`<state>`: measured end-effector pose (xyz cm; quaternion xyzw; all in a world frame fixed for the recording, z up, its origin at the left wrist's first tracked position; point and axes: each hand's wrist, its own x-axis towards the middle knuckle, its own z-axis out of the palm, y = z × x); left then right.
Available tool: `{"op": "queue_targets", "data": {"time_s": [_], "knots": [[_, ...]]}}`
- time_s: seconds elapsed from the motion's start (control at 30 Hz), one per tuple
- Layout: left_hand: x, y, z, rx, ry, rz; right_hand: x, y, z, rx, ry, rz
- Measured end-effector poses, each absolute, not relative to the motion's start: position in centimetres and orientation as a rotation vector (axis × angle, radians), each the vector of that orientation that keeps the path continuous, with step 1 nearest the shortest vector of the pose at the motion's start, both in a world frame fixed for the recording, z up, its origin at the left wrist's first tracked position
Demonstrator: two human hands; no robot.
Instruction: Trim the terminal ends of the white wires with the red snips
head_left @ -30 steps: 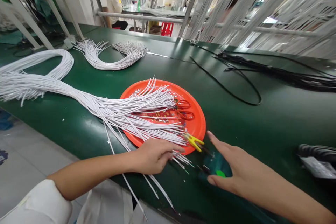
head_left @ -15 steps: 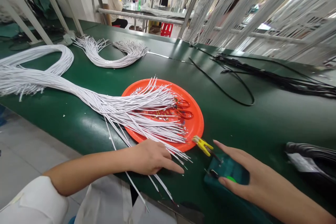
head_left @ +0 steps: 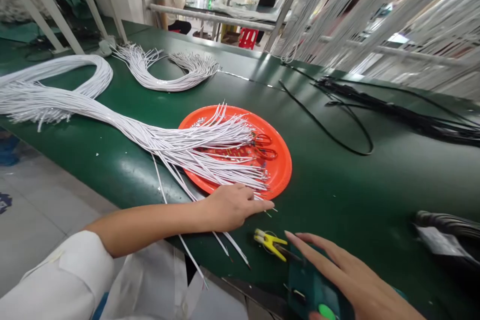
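Observation:
My left hand (head_left: 232,206) lies on the green table (head_left: 337,185), fingers stretched over the near ends of a bundle of thin white wires (head_left: 157,142). The wire ends fan across an orange plate (head_left: 279,172), which also holds red scissors (head_left: 264,146). My right hand (head_left: 348,277) rests on a dark green device (head_left: 311,287) with a bright green button (head_left: 325,311), thumb and fingers around it at the table's near edge. A yellow-handled tool (head_left: 270,242) lies just left of that hand, attached to or touching the device.
More white wire bundles (head_left: 168,72) lie at the far left. Black cables (head_left: 393,110) run along the far right, and a dark bundle (head_left: 446,230) sits at the right edge. White wires hang from a rack (head_left: 356,10) behind. A person sits far off.
My right hand has pulled the green device and yellow tool away from the plate toward the near edge. My left hand stayed on the wire ends, its fingers straightening.

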<state>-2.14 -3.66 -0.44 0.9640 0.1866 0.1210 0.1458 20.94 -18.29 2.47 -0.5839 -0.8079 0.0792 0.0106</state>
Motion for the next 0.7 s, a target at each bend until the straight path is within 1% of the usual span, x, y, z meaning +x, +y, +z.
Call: {"op": "queue_targets", "data": {"time_s": [0.23, 0.43, 0.57, 0.7], "knots": [[-4.8, -5.0, 0.6, 2.374, 0.499, 0.516, 19.8, -17.6, 2.5, -1.747, -2.480, 0.205], [-5.7, -5.5, 0.4, 2.121, 0.680, 0.444, 18.7, -16.5, 1.7, -1.781, -2.390, 0.253], [-5.6, -5.6, 0.1, 1.996, 0.744, 0.448, 18.0, -15.7, 2.2, -1.783, -2.409, 0.322], [-5.5, -5.8, 0.0, 1.985, 0.764, 0.465, 16.3, -14.4, 3.6, -1.648, -2.381, 0.226]]}}
